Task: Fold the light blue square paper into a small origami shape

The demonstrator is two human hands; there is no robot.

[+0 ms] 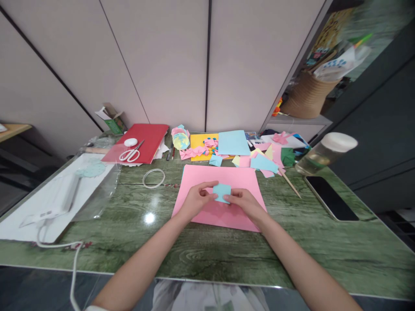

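A small light-blue square of paper [222, 192] is held up between my two hands, above a large pink sheet [188, 181] on the table. My left hand [198, 198] pinches its left edge between thumb and fingers. On the opposite edge, my right hand [243, 199] grips it the same way, thumb in front. Whether the little square is folded or in layers I cannot tell. Just beyond the pink sheet lies another small blue paper piece [215, 160], touched by neither hand.
Scissors [130, 154] lie on a red folder [147, 136]. Paper scraps [264, 163], a wooden stick [290, 183], a phone [331, 198] and a bottle [324, 153] are to the right. A white power strip [61, 201] with its cord sits left, near a clear tape ring [153, 187].
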